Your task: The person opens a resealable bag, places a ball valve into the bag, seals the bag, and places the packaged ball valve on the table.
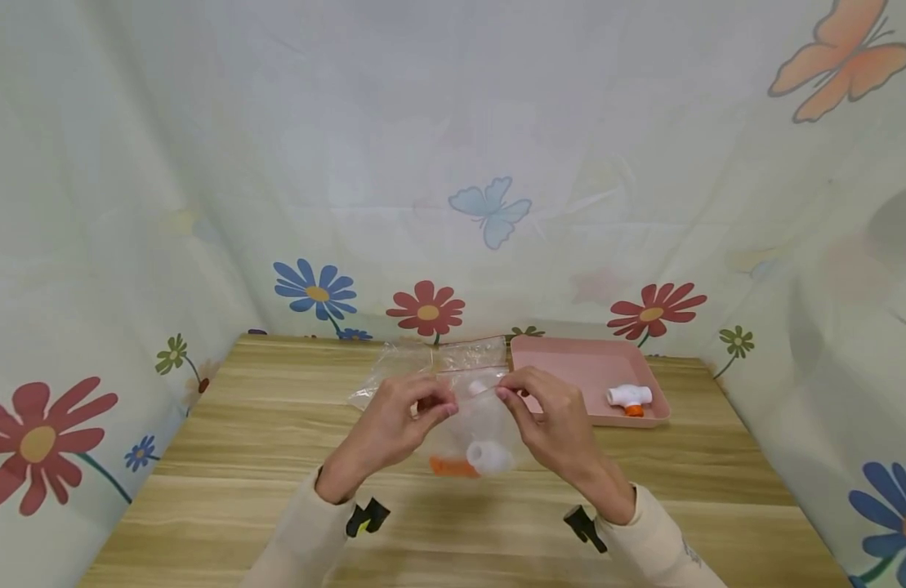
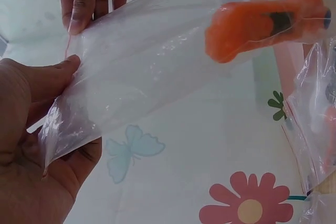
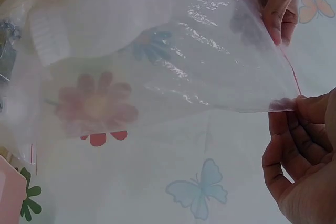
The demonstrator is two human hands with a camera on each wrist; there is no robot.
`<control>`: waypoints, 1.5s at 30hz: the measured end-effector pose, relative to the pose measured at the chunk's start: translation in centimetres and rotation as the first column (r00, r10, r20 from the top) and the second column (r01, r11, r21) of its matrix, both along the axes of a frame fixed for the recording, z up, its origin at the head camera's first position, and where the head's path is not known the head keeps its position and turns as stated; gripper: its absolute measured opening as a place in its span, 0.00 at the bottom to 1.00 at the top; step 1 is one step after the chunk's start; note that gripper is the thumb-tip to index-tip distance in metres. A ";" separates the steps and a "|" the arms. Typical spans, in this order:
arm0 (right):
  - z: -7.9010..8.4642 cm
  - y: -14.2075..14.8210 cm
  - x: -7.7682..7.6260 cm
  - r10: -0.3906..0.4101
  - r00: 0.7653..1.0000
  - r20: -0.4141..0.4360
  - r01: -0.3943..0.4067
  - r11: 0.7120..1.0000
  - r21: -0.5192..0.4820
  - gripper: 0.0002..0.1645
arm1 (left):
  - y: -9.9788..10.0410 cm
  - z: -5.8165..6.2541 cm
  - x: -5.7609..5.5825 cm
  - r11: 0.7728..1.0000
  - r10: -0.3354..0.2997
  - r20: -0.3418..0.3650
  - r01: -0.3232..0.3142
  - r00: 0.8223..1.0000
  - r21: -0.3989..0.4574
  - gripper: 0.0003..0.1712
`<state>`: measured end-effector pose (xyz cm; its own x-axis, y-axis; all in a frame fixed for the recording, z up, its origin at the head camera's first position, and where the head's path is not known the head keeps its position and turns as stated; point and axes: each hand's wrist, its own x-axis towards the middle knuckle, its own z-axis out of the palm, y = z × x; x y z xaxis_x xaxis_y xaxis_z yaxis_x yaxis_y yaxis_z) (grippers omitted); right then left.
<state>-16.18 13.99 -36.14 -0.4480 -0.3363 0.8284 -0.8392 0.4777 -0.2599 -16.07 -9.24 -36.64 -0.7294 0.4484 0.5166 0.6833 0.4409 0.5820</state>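
Observation:
Both hands hold up a clear zip bag [image 1: 463, 420] by its red-lined top edge. My left hand [image 1: 397, 420] pinches the left end of that edge between thumb and fingers. The right end is pinched by my right hand [image 1: 559, 420]. Low in the bag hangs a white plastic ball valve [image 1: 491, 456] with an orange handle [image 2: 247, 27]. In the right wrist view the valve's white body [image 3: 105, 17] shows blurred through the plastic.
At the back right stands a pink tray [image 1: 563, 355] with another white valve [image 1: 631, 396] in it, its handle orange. More clear plastic bags [image 1: 470, 355] lie at the table's back, left of the tray. A flower-printed curtain [image 1: 350, 163] encloses the wooden table [image 1: 225, 465].

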 end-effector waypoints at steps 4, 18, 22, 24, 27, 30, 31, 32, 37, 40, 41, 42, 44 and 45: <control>-0.1 0.0 0.0 0.003 1.000 -0.005 -0.003 1.000 0.002 0.09 | 0.0 0.0 0.0 1.000 0.008 -0.021 -0.008 1.000 0.000 0.03; -0.2 0.4 -0.1 -0.018 1.000 -0.010 0.018 1.000 -0.001 0.12 | -0.9 -0.5 -0.1 0.998 0.028 0.060 -0.025 0.998 -0.052 0.03; -0.3 0.4 -0.1 -0.022 1.000 0.003 0.022 1.000 0.005 0.11 | -0.9 -0.6 -0.1 0.999 0.015 0.017 -0.014 1.000 -0.031 0.02; -0.3 0.4 -0.1 -0.014 1.000 0.007 0.014 1.000 0.000 0.09 | -0.9 -0.7 -0.1 1.000 0.007 -0.011 -0.008 1.000 -0.019 0.02; -0.4 0.4 0.0 -0.005 1.000 0.012 0.005 1.000 -0.003 0.07 | -0.9 -0.7 -0.1 1.000 0.008 -0.025 -0.008 1.000 -0.007 0.02; -0.4 0.4 -0.1 -0.008 1.000 0.005 0.008 1.000 -0.002 0.08 | -1.0 -0.7 -0.1 1.000 0.020 0.004 -0.020 1.000 -0.012 0.02; -0.4 0.5 0.0 -0.014 1.000 0.010 0.014 1.000 0.000 0.08 | -1.0 -0.7 -0.1 1.000 0.025 0.020 -0.024 0.999 -0.018 0.02; -0.3 0.5 0.0 -0.021 1.000 0.016 0.021 1.000 0.000 0.08 | -1.0 -0.7 -0.1 0.999 0.029 0.036 -0.028 0.999 -0.024 0.03; 0.0 0.7 0.1 -0.042 0.999 0.015 0.042 0.999 -0.006 0.08 | -1.3 -0.6 0.0 0.999 0.026 0.079 -0.022 0.997 -0.046 0.03; 0.0 0.9 0.0 -0.038 0.999 -0.010 0.037 0.999 -0.013 0.06 | -1.5 -0.7 0.0 0.999 0.021 0.086 -0.017 0.996 -0.044 0.03; 0.1 0.9 0.0 -0.037 0.999 -0.019 0.036 0.999 -0.014 0.04 | -1.5 -0.7 0.0 0.999 0.022 0.089 -0.018 0.996 -0.043 0.03; 0.1 0.9 0.1 -0.035 0.999 -0.017 0.034 0.999 -0.016 0.02 | -1.5 -0.7 0.1 0.999 0.022 0.088 -0.019 0.996 -0.039 0.04; 0.2 1.0 0.1 -0.032 0.999 -0.023 0.031 0.999 -0.017 0.06 | -1.6 -0.7 0.1 1.000 0.019 0.084 -0.017 0.996 -0.026 0.04; 0.2 1.0 0.1 -0.031 0.999 -0.023 0.030 0.999 -0.018 0.06 | -1.6 -0.7 0.1 1.000 0.018 0.075 -0.017 0.997 -0.019 0.03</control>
